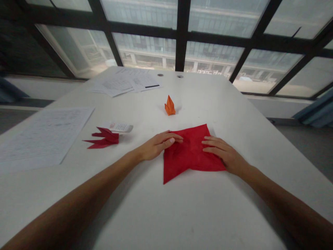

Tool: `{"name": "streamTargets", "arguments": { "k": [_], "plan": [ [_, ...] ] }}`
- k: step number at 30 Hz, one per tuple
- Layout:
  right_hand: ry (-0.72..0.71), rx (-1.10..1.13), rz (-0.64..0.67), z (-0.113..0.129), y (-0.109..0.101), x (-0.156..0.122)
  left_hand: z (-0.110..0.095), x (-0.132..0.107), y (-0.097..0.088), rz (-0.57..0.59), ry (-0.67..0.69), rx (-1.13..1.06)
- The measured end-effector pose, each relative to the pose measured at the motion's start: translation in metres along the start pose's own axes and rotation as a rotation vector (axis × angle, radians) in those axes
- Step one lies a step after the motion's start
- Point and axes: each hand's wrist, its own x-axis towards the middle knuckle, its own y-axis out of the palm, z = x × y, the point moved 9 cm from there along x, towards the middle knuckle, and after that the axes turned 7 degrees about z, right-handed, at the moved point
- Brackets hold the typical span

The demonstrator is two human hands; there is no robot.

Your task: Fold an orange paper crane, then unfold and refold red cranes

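Observation:
A red sheet of paper [191, 152], partly folded, lies flat on the white table [182, 215] in front of me. My left hand [158, 145] rests on the sheet's left edge, fingers stretched out and lying flat. My right hand [225, 152] presses on the right side of the sheet, its fingers also flat and extended. Neither hand grips the paper. A finished red folded paper figure [104, 138] sits to the left, and a small orange folded figure [170, 106] stands farther back.
A small white device [120, 127] lies behind the red figure. A printed sheet [41, 137] covers the left of the table, and more papers [125, 82] lie at the far left corner. Large black-framed windows [182, 34] stand beyond the table.

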Motion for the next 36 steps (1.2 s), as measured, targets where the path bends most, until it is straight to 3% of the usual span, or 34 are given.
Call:
{"name": "streamTargets", "arguments": {
  "k": [4, 8, 11, 15, 20, 26, 30, 32, 34, 36],
  "plan": [
    [0.074, 0.015, -0.073, -0.009, -0.004, 0.0, -0.003, -0.001, 0.008, 0.035, 0.08, 0.205],
    [0.392, -0.017, -0.185, -0.031, -0.007, -0.006, -0.01, -0.002, 0.004, -0.06, 0.116, 0.3],
    [0.618, 0.043, -0.219, -0.046, -0.006, -0.015, -0.013, -0.002, 0.006, -0.045, 0.102, 0.311],
    [0.742, 0.187, -0.248, -0.054, -0.005, -0.021, -0.01, 0.001, 0.011, -0.021, 0.011, 0.448],
    [0.77, 0.324, -0.264, -0.059, 0.003, -0.021, 0.0, 0.007, 0.009, -0.084, -0.084, 0.45],
    [0.79, 0.176, -0.293, -0.064, 0.0, -0.025, 0.02, 0.0, -0.011, -0.339, -0.327, 0.415],
    [0.622, -0.041, -0.271, -0.053, -0.004, -0.016, 0.019, -0.007, -0.015, -0.491, -0.257, 0.315],
    [0.524, -0.14, -0.219, -0.044, -0.002, -0.01, 0.011, -0.008, -0.014, -0.514, -0.193, 0.421],
    [0.424, -0.172, -0.121, -0.036, 0.006, -0.005, -0.002, -0.008, -0.011, -0.5, -0.139, 0.605],
    [0.333, -0.139, 0.009, -0.028, 0.017, 0.0, -0.014, -0.004, 0.0, -0.392, -0.063, 0.763]
  ]
}}
